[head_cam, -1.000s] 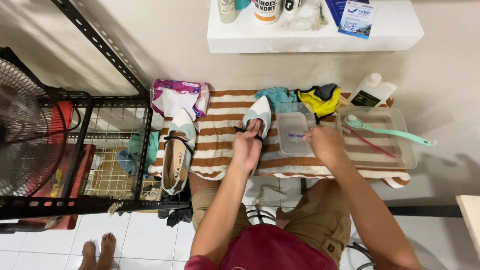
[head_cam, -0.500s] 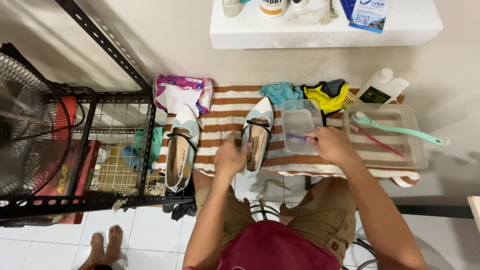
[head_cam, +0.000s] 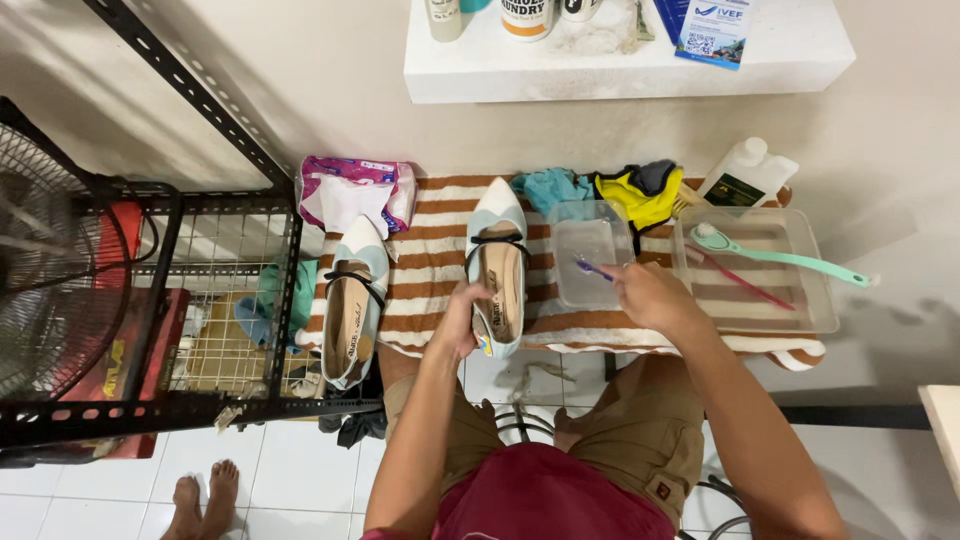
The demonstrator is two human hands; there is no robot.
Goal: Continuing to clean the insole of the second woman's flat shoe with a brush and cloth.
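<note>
A pale blue-and-white pointed shoe (head_cam: 497,262) lies on the brown-and-white striped towel (head_cam: 430,260), toe pointing away from me. My left hand (head_cam: 462,320) grips its heel end from the left side. My right hand (head_cam: 645,293) holds a small purple toothbrush (head_cam: 594,268), whose bristle end reaches into a small clear plastic tub (head_cam: 590,252) just right of the shoe. The matching second shoe (head_cam: 353,305) rests at the towel's left edge, untouched.
A larger clear tray (head_cam: 800,315) on the right holds a mint long-handled brush (head_cam: 780,256) and a red stick. Behind are a white bottle (head_cam: 745,175), yellow-black gloves (head_cam: 640,190), a teal cloth (head_cam: 550,187) and a wipes pack (head_cam: 352,192). A black wire rack (head_cam: 200,300) and fan (head_cam: 50,260) stand left.
My left hand slid from the top of the shoe down to its heel end. My right hand stays at the small tub with the toothbrush. The view has shifted closer.
</note>
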